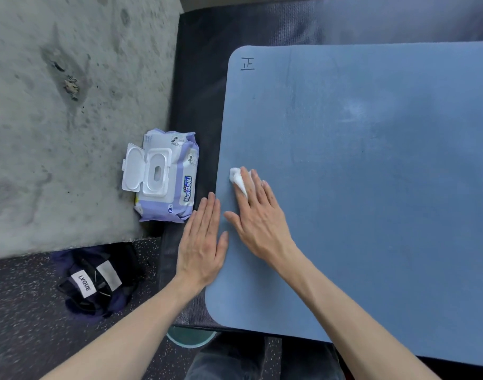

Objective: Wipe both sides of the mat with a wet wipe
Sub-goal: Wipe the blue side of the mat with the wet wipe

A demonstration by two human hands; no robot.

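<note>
A large blue mat [371, 174] with rounded corners lies flat on a dark surface, with a black handwritten mark near its far left corner. My right hand [258, 215] lies flat on the mat near its left edge, fingers straight, pressing a crumpled white wet wipe [238, 178] under the fingertips. My left hand [203, 242] rests flat with straight fingers on the mat's left edge, partly over the dark surface beside it.
An open pack of wet wipes [165, 176], lid flipped back, lies left of the mat at the edge of a grey concrete slab [70, 105]. A dark bag [97, 283] with white labels sits on the speckled floor below. The dark surface [202, 78] borders the mat.
</note>
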